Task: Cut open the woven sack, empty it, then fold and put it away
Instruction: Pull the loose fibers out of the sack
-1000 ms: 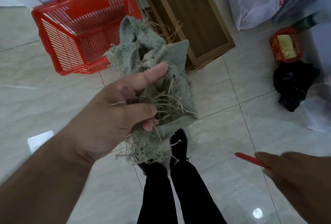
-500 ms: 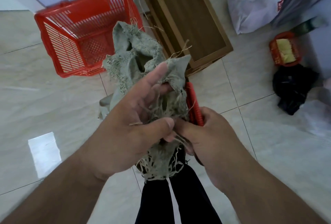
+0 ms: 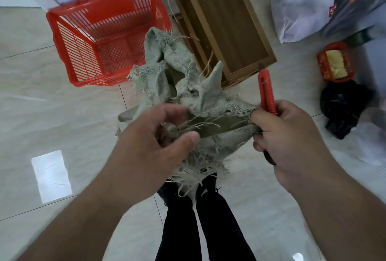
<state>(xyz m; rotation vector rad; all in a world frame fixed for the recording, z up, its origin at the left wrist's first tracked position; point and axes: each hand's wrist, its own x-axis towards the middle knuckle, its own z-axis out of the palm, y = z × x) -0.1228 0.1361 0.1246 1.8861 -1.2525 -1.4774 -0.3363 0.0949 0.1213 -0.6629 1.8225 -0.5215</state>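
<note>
While our left hand [image 3: 154, 146] pinches one frayed edge of the woven sack [image 3: 188, 93] between thumb and fingers [image 3: 189, 136], our right hand [image 3: 290, 135] grips the opposite edge together with a red utility knife [image 3: 266, 91], fingers closed around both. We hold the crumpled sack stretched between them above our legs [image 3: 200, 219]. A red basket [image 3: 108, 37] stands on the tiled floor [image 3: 31, 98] beyond.
</note>
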